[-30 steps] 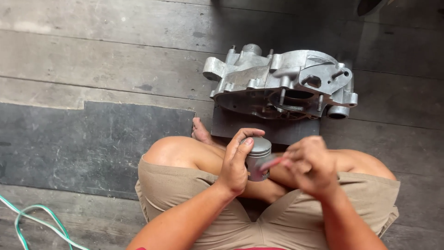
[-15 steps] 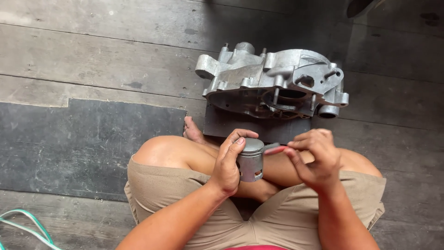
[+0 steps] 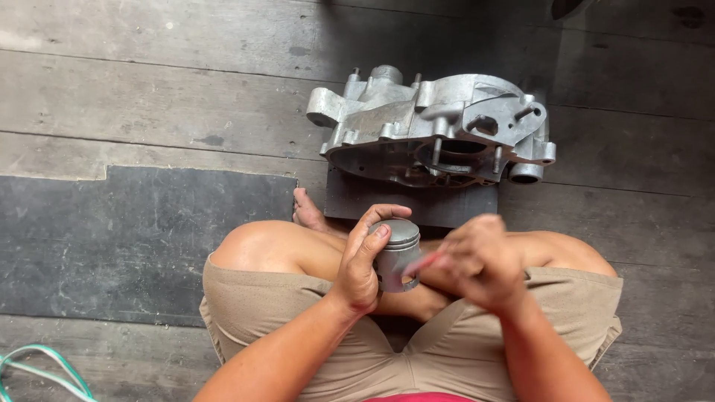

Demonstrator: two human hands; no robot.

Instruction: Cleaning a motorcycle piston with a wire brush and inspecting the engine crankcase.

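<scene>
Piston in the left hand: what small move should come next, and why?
Probably steady the piston in the left hand while the blurred right hand works at its side hole. The engine casing lies untouched ahead.

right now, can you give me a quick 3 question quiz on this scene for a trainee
1. Multiple choice: what does the left hand grip?
A. a grey metal piston
B. a spanner
C. a plastic bottle

2. True or false: the engine casing rests on the person's lap.

3. Fill in: the right hand, blurred, is at the piston's ____ side, near its lower edge.

Key
1. A: the fingers wrap around the piston, held upright over the crossed legs.
2. False: it stands on the wooden floor, beyond the knees, partly on a dark mat.
3. Right.
</scene>
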